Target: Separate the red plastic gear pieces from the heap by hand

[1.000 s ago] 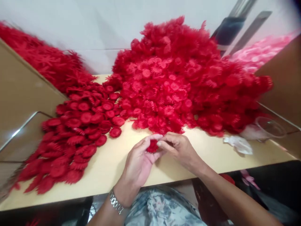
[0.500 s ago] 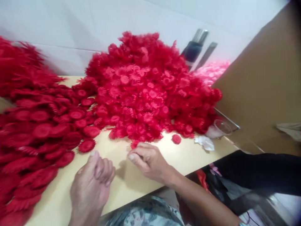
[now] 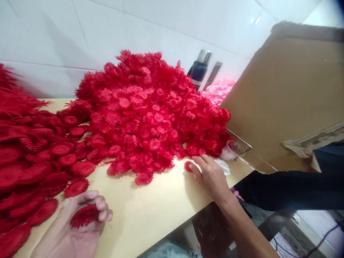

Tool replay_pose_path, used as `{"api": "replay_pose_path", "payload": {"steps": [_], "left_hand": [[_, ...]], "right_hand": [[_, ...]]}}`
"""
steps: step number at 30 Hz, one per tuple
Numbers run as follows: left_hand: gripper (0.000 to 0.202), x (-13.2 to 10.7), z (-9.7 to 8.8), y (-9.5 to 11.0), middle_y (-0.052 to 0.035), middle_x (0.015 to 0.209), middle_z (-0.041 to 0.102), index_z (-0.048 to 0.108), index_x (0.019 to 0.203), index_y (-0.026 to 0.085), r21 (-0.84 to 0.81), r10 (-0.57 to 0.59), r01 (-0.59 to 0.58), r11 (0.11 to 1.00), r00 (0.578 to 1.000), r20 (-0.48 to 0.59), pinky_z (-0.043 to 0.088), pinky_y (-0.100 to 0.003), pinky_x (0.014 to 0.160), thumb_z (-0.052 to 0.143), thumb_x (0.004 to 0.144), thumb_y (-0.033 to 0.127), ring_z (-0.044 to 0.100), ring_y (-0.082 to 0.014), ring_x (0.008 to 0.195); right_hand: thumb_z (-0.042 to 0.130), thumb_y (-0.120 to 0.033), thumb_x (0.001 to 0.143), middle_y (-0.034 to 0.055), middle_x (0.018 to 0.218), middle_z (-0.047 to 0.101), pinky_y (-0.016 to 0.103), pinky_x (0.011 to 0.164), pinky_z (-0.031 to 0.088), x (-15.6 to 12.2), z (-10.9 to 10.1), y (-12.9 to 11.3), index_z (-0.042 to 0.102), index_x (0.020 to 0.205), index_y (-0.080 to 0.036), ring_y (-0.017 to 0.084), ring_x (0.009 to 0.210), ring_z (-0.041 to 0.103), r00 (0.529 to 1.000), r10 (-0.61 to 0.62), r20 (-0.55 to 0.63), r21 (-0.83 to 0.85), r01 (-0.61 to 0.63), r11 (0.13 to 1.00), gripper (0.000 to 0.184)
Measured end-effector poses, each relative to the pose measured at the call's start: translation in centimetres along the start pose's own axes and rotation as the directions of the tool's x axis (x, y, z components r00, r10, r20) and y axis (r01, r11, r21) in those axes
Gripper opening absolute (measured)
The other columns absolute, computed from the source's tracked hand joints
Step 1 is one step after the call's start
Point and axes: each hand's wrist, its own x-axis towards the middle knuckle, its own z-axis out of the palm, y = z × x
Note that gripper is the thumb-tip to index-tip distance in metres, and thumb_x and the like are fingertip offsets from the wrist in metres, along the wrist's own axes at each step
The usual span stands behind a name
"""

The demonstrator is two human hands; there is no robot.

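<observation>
My left hand point(image 3: 77, 224) is low at the left, fingers curled round a flat red plastic flower disc point(image 3: 84, 216). My right hand point(image 3: 211, 174) reaches to the right across the tan tabletop point(image 3: 150, 211), fingers stretched flat, fingertips touching a single loose red flower piece point(image 3: 187, 166) at the foot of the big heap of red flower pieces point(image 3: 150, 114). A second spread of flatter red discs point(image 3: 34, 157) lies just beyond and left of my left hand.
A brown cardboard box point(image 3: 287, 96) stands at the right. A clear plastic cup point(image 3: 233, 149) and a white crumpled scrap point(image 3: 223, 165) sit by its base. A dark flask point(image 3: 199, 70) and pink pieces point(image 3: 217, 91) lie behind the heap. A dark sleeve point(image 3: 290, 190) is at the right.
The view has swung to the right. My hands have parted: the left drew back low left holding a red disc, the right moved right to the loose flower piece near the cup.
</observation>
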Motion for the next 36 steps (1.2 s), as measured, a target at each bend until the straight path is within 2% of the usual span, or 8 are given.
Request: {"api": "replay_pose_path", "payload": {"steps": [3, 6, 15, 19, 23, 26, 31, 36], "left_hand": [[0.015, -0.2, 0.5, -0.4, -0.0013, 0.064, 0.058, 0.063, 0.073, 0.020, -0.056, -0.077, 0.082, 0.995, 0.994, 0.079, 0.051, -0.025, 0.050, 0.067, 0.065, 0.033, 0.052, -0.0148, 0.057], [0.017, -0.9, 1.6, -0.4, -0.0024, 0.063, 0.059, 0.063, 0.071, 0.019, -0.041, -0.136, 0.138, 0.990, 0.989, 0.057, 0.051, -0.025, 0.049, 0.070, 0.061, 0.032, 0.052, -0.0157, 0.056], [0.009, -2.3, 4.1, -0.5, -0.0054, 0.069, 0.063, 0.065, 0.077, 0.012, -0.111, -0.129, 0.144, 0.983, 0.982, 0.135, 0.052, -0.023, 0.054, 0.059, 0.073, 0.017, 0.059, -0.0148, 0.061], [0.013, -2.1, 4.4, -1.2, -0.0072, 0.078, 0.067, 0.065, 0.086, 0.012, -0.180, -0.054, 0.094, 0.979, 0.975, 0.217, 0.054, -0.030, 0.071, 0.055, 0.078, 0.015, 0.064, -0.0167, 0.072], [0.020, -2.3, 5.2, -1.6, -0.0046, 0.093, 0.069, 0.065, 0.097, 0.018, -0.308, 0.033, 0.026, 0.951, 0.983, 0.183, 0.049, -0.025, 0.083, 0.052, 0.081, 0.016, 0.064, -0.0144, 0.089], [0.027, -2.5, 5.6, -1.3, -0.0031, 0.106, 0.066, 0.064, 0.102, 0.022, -0.434, 0.078, -0.006, 0.901, 0.986, 0.149, 0.043, -0.028, 0.094, 0.043, 0.088, 0.031, 0.056, -0.0156, 0.109], [0.042, -1.9, 4.7, 0.1, -0.0030, 0.118, 0.062, 0.063, 0.106, 0.025, -0.521, 0.118, -0.073, 0.850, 0.992, 0.053, 0.034, -0.032, 0.104, 0.031, 0.089, 0.046, 0.045, -0.0168, 0.122], [0.049, -1.1, 3.5, 1.3, 0.0000, 0.140, 0.043, 0.043, 0.129, 0.034, -0.455, 0.191, -0.150, 0.878, 0.981, 0.044, 0.032, -0.036, 0.104, 0.028, 0.087, 0.054, 0.043, -0.0184, 0.125]], "right_hand": [[0.047, -0.023, 0.086, 0.0061, 0.075, 0.058, 0.028, 0.060, 0.039, -0.7, 0.9, 1.3, 0.062, 0.083, -0.019, 0.019, 0.068, 0.055, 0.995, -0.060, 0.075, -0.056, 0.064, 0.996, 0.016], [0.044, -0.021, 0.088, 0.0043, 0.070, 0.056, 0.027, 0.060, 0.038, -0.5, 1.2, 0.8, 0.061, 0.074, -0.019, 0.017, 0.065, 0.053, 0.995, -0.087, 0.043, -0.033, 0.089, 0.996, 0.021], [0.047, -0.022, 0.086, 0.0131, 0.093, 0.063, 0.037, 0.078, 0.042, 5.5, 0.3, 1.1, 0.066, 0.094, -0.013, 0.024, 0.087, 0.055, 0.989, -0.109, -0.095, -0.047, 0.105, 0.993, 0.023], [0.049, -0.025, 0.085, 0.0099, 0.090, 0.065, 0.033, 0.079, 0.047, 5.9, -0.3, -4.2, 0.066, 0.095, -0.014, 0.020, 0.086, 0.059, 0.960, -0.164, -0.229, 0.343, 0.237, 0.909, 0.023], [0.042, -0.031, 0.089, 0.0079, 0.098, 0.066, 0.031, 0.087, 0.047, 5.9, -0.6, -12.7, 0.064, 0.104, -0.015, 0.017, 0.096, 0.058, 0.950, -0.261, -0.170, 0.752, 0.296, 0.589, 0.031], [0.032, -0.039, 0.092, 0.0079, 0.120, 0.058, 0.036, 0.100, 0.038, 5.7, 0.7, -17.3, 0.054, 0.121, -0.016, 0.017, 0.115, 0.049, 0.931, -0.363, -0.038, 0.848, 0.222, 0.481, 0.043], [0.018, -0.047, 0.093, 0.0048, 0.146, 0.029, 0.048, 0.113, 0.003, 3.2, 1.9, -19.8, 0.036, 0.136, -0.021, 0.019, 0.137, 0.018, 0.879, -0.463, 0.116, 0.896, 0.109, 0.431, 0.054], [0.015, -0.051, 0.092, -0.0041, 0.150, 0.013, 0.046, 0.114, 0.004, 0.3, 0.3, -20.3, 0.015, 0.143, -0.029, 0.020, 0.139, 0.007, 0.879, -0.459, 0.127, 0.940, 0.042, 0.340, 0.056]]}}
